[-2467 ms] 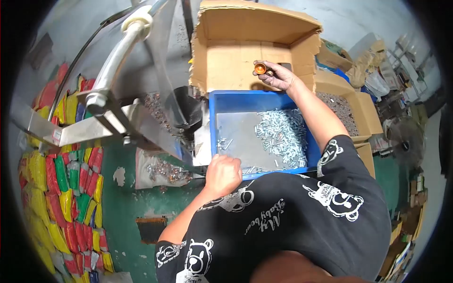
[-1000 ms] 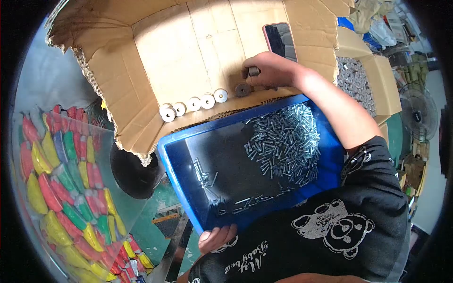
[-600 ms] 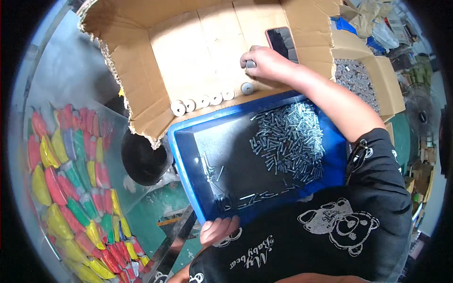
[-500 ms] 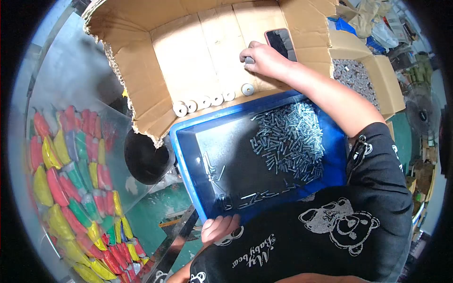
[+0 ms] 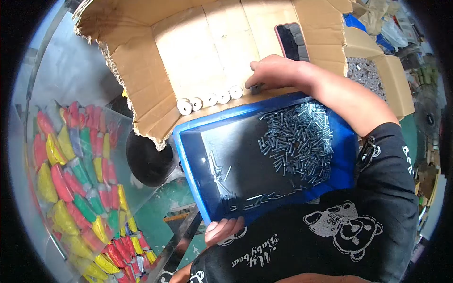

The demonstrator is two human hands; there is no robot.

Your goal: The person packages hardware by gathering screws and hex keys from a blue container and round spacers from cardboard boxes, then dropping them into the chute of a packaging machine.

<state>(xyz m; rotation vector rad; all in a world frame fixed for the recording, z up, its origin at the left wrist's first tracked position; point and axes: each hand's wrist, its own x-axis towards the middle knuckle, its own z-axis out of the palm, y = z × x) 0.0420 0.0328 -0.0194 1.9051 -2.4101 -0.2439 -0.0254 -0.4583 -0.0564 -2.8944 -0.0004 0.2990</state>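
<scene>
My right hand [image 5: 276,71] is closed at the near side of the cardboard box [image 5: 203,52], with a small grey round metal piece [image 5: 256,88] at its fingertips. Whether this is one piece or two together I cannot tell. To its left, several pale round discs with centre holes [image 5: 210,98] stand in a row near the box's lower edge. Below lies a blue tray [image 5: 188,177] with a heap of bolts [image 5: 299,141] on its right and a few scattered bolts [image 5: 257,200] along the bottom. My left hand [image 5: 224,231] has its fingers curled over the tray's near-left rim.
A phone [image 5: 291,41] lies in the cardboard box. Right of it, another carton [image 5: 398,80] holds many small metal parts [image 5: 365,75]. On the left is a clear bag of red, yellow and green packets [image 5: 75,188], near a round black stool seat [image 5: 148,160].
My right hand has come down toward me, from beside the phone to the right end of the disc row, covering the disc there. My left hand stays on the rim. The view shifts slightly.
</scene>
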